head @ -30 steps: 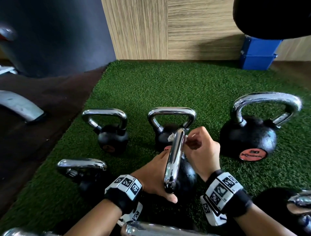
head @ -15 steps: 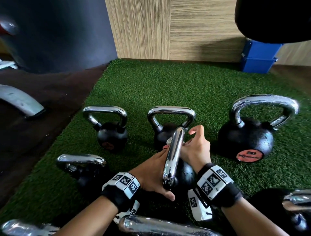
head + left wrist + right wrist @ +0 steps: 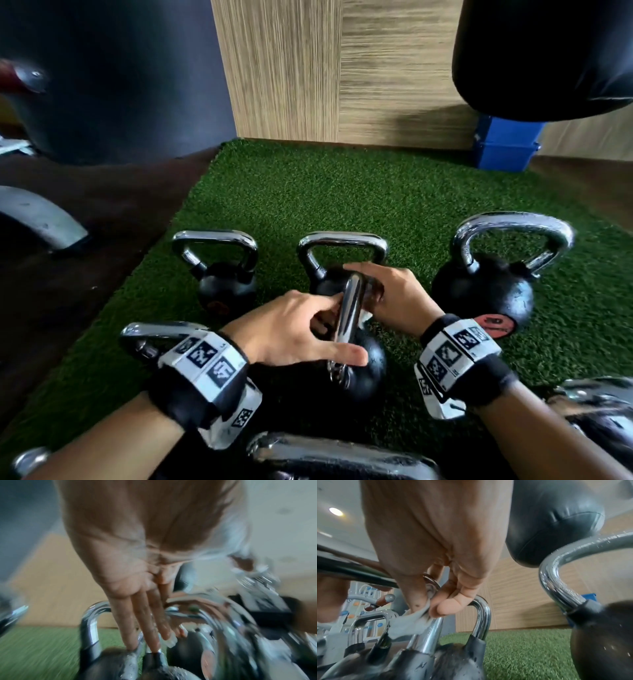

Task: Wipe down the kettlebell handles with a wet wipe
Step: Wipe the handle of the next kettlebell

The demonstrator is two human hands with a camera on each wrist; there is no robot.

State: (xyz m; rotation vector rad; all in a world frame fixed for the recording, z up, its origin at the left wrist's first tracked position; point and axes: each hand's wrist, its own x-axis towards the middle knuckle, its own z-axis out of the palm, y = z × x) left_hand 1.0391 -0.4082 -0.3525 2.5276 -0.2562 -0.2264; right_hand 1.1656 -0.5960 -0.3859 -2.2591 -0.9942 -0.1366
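Found the worked kettlebell handle (image 3: pixel 349 308) upright at the near middle of the green turf (image 3: pixel 342 192), on its black bell. Seen edge-on from the head view, long axis running away from the person, near to far.

Noted the wet wipe (image 3: pixel 412 620) pinched between thumb and fingertips of the right hand (image 3: pixel 397 298) and pressed to the far upright of the handle, on its right side, just above the bell. Recorded the left hand (image 3: pixel 291 329) on the opposite side, fingers (image 3: pixel 135 622) straight and pointing down at the handle's foot, thumb stretched across the near end; holding nothing, judged to be bracing only.

Judged the right hand the working one, with the stroke to run up the upright and back along the top bar toward the person.

Checked clearance:
- Second kettlebell (image 3: pixel 342 240) just behind, close to the right fingertips; little room on the far side.
- Large kettlebell (image 3: pixel 486 294) near the right wrist.
- Small kettlebell (image 3: pixel 226 284) to the left, apart.
- Further handles (image 3: pixel 335 455) close under both forearms.
- Open turf beyond the row only.

Flagged knuckle contact with the rear handle as the likeliest snag.
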